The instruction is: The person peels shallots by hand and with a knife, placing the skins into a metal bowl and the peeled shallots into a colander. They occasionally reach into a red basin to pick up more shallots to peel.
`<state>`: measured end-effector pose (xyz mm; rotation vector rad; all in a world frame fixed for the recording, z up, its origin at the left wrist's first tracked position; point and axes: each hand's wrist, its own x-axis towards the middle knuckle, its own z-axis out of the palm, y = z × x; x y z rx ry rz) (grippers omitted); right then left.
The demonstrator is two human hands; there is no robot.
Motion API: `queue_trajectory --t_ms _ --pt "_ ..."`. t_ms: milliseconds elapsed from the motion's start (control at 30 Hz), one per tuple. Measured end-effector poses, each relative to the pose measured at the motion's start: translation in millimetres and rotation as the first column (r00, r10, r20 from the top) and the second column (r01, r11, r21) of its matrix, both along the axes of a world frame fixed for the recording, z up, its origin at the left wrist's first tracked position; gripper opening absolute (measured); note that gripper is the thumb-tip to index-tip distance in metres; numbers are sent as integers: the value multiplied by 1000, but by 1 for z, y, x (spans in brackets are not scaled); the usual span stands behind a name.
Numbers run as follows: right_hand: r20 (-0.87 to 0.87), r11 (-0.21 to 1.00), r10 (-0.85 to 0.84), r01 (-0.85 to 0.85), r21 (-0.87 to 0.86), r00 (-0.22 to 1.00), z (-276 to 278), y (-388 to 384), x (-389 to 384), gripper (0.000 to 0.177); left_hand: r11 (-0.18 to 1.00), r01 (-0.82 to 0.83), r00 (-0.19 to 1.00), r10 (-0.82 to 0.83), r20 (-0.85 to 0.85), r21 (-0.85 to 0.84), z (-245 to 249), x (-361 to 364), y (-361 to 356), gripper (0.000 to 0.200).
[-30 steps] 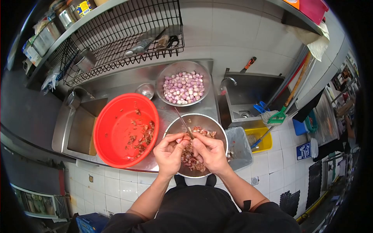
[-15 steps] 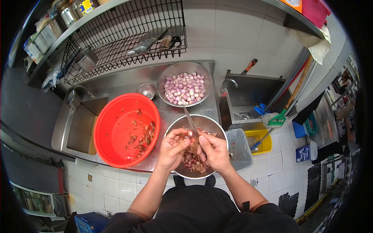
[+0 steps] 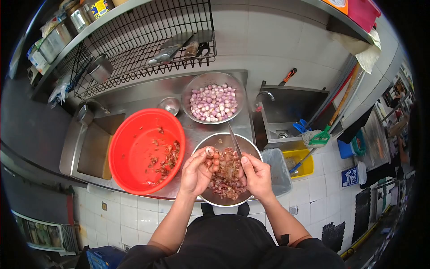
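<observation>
My left hand (image 3: 195,174) is closed on shallots, one of them pale-ended (image 3: 209,151) at the fingertips and reddish ones below it. In my right hand (image 3: 257,177) is a knife (image 3: 234,138), its blade pointing up and away from me. Both hands are over a steel bowl (image 3: 249,142) that holds reddish-brown shallot skins (image 3: 227,177). Just beyond it stands a metal colander (image 3: 187,92) full of peeled purple-white shallots (image 3: 213,103). To the left, a red basin (image 3: 130,148) has scattered skins and small shallots in it.
A small metal bowl (image 3: 169,106) sits behind the red basin. Sinks lie at left (image 3: 96,148) and right (image 3: 286,116). Above hangs a black wire rack (image 3: 134,54). A lined bin (image 3: 277,172) and a yellow container (image 3: 304,165) stand at right.
My hands have moved apart, and the knife has shifted right, away from the left fingers. My left hand has turned, showing the shallots more plainly.
</observation>
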<state>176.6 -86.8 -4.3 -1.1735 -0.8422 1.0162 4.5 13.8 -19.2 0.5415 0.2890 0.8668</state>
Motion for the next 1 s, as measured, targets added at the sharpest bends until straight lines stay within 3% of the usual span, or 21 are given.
queue_trajectory --t_ms 33,100,133,167,233,267,333,467,500,733,933,1000 --pt "-3 1000 3 -3 -2 1000 -14 1 7 34 1000 -3 1000 3 -3 -2 0 -2 -1 26" --pt "404 973 152 -64 -223 902 -36 4 17 37 999 -51 996 51 -73 -1 0 -2 -1 27" --pt "552 980 137 -32 -196 823 -40 2 17 42 999 -51 996 51 -73 0 2 -1 -2 27" --pt "551 980 136 -32 -195 823 -42 0 16 42 997 -81 995 82 -65 19 5 -1 -4 28" --pt "272 973 127 -66 -222 954 -23 -6 3 37 994 -108 992 110 -59 32 7 -1 -8 28" --pt "271 972 126 -65 -224 954 -16 -8 -1 37 993 -112 988 116 -101 43 7 -1 -9 29" --pt "111 993 105 -98 -69 988 -2 -9 -8 41 992 -112 982 119 -145 55 6 0 -11 30" --pt "15 980 186 -187 69 982 19 -8 -24 43 957 -133 966 183 -182 259 4 4 -19 31" --pt "15 981 183 -184 68 983 22 -9 -24 43 931 -147 957 219 -189 333 6 5 -22 32" --pt "49 975 216 -218 39 975 41 -7 -24 42 892 -147 939 262 -222 428 15 3 -20 25" --pt "151 980 193 -198 15 969 36 -14 -23 41 941 -213 958 254 -131 265 18 5 -21 25" --pt "208 985 160 -170 34 965 38 -13 -21 42 975 -182 975 196 -105 131 19 8 -26 24"
